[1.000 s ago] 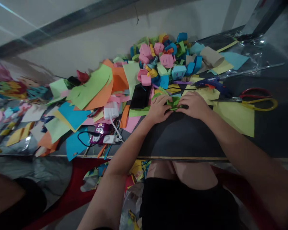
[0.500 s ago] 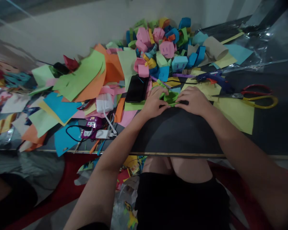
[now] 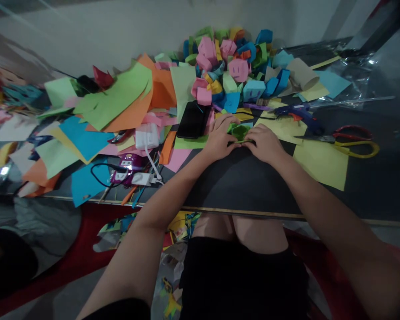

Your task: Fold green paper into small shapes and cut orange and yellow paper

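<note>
Pinch from both sides: left hand and right hand on near edge of green paper piece, right of phone, presumably to hold that edge steady. Looks small, curled, hollow; partly hidden. Scissors well right of phone; paper shapes behind and right of phone.

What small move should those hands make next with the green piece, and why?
Probably a gentle pinch along the near edge of the green piece: the left hand and right hand hold it there from opposite sides, while its middle shows between them.
</note>
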The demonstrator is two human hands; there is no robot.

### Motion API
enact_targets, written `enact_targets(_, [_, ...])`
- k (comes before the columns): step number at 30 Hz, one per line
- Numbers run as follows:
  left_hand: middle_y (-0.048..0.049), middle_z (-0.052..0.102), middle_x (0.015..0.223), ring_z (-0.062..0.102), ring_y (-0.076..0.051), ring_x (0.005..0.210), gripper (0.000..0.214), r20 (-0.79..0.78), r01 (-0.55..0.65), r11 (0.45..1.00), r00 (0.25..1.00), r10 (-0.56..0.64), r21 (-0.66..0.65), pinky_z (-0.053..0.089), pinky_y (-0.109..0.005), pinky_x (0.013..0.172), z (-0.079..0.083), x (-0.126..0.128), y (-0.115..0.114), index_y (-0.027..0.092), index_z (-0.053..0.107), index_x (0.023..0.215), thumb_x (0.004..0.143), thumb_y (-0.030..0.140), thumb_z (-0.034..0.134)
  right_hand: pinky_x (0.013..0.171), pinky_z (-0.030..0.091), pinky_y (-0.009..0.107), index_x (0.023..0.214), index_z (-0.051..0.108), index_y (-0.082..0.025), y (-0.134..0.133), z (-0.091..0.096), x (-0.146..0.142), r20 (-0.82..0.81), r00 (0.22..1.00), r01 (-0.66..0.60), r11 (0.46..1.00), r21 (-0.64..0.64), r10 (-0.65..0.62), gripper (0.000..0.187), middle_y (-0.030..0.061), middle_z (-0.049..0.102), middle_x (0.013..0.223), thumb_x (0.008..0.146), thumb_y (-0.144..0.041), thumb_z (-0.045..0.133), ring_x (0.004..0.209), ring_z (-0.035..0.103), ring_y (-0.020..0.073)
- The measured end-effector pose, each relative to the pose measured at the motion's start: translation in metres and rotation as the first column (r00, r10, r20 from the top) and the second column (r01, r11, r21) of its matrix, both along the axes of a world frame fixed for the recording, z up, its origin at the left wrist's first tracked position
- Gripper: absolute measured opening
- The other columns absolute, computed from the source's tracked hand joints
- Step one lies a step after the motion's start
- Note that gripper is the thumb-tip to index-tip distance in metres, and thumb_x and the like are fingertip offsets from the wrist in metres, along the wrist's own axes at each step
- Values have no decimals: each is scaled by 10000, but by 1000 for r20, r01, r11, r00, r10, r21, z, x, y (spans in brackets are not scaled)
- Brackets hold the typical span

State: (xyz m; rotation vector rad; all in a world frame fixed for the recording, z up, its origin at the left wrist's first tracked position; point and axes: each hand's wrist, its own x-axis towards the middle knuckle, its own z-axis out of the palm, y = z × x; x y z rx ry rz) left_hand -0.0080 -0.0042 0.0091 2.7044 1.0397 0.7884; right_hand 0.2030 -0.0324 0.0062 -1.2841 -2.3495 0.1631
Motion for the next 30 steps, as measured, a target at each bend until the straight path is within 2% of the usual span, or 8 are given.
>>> enact_targets(4, [-107, 592, 1448, 411, -360, 1475, 344, 13, -3, 1000, 1000, 3, -12, 280, -582, 1227, 0, -3, 4, 229, 765, 829, 875, 565, 710, 877, 491, 506, 907, 800, -251, -2, 2, 1, -29, 1000, 1, 1000, 19, 0, 250, 109, 742, 915, 974, -366, 589, 984, 605, 319])
enact_targets(8, [-130, 503, 1550, 323, -362, 1530, 625, 83, -182, 983, 980, 180, 13, 260, -555, 1238, 2, -15, 12, 263, 686, 1228, 818, 735, 674, 968, 486, 541, 1089, 773, -247, -8, 9, 4, -142, 990, 8, 996, 90, 5, 315, 117, 738, 1127, 915, -480, 652, 1086, 627, 340])
enact_targets(11, [-155, 465, 1584, 279, -367, 1551, 769, 66, -321, 947, 945, 320, 2, 264, -555, 1228, -2, -23, 18, 249, 559, 1405, 851, 781, 581, 1011, 475, 548, 1177, 733, -250, -9, 10, 6, -230, 971, 104, 985, 141, -69, 340, 118, 733, 1171, 955, -447, 566, 1124, 639, 339])
enact_targets(14, [-186, 537, 1518, 383, -379, 1492, 799, 12, -351, 936, 936, 351, -17, 317, -531, 1199, -12, -27, 23, 212, 523, 1429, 855, 765, 582, 1001, 481, 532, 1150, 726, -248, -7, 9, 6, -288, 945, 201, 967, 153, -151, 325, 117, 748, 1096, 988, -380, 475, 1085, 656, 327])
enact_targets(19, [-186, 668, 1331, 597, -346, 1277, 719, 103, -293, 955, 950, 296, -42, 429, -468, 1111, -21, -33, 27, 168, 484, 1443, 876, 580, 642, 1006, 476, 527, 1224, 705, -242, -10, 14, 6, -296, 942, 200, 972, 126, -156, 374, 127, 745, 1085, 1000, -392, 447, 1078, 657, 331])
enact_targets(25, [-222, 569, 1457, 543, -386, 1358, 844, 78, -196, 977, 976, 202, -80, 416, -503, 1152, -15, -31, 24, 141, 438, 1475, 756, 432, 771, 1085, 452, 594, 1450, 560, -271, -14, 14, 1, -256, 966, 57, 998, 33, -47, 580, 133, 647, 1371, 905, -454, 632, 1272, 582, 378])
enact_targets(28, [-213, 567, 1461, 547, -351, 1375, 866, 129, -96, 985, 985, 114, -143, 434, -473, 1156, -12, -27, 23, 143, 393, 1493, 751, 366, 781, 1074, 480, 598, 1545, 442, -261, -11, 8, 0, -283, 957, 47, 997, -58, -62, 778, 159, 511, 1538, 846, -460, 720, 1380, 508, 403])
enact_targets(30, [-204, 573, 1462, 557, -331, 1374, 866, 179, -22, 982, 982, 56, -186, 440, -468, 1159, -11, -27, 23, 144, 374, 1501, 756, 336, 770, 1047, 500, 599, 1562, 408, -267, -8, 4, -1, -330, 941, 35, 991, -131, -77, 826, 168, 520, 1533, 832, -451, 747, 1373, 526, 405])
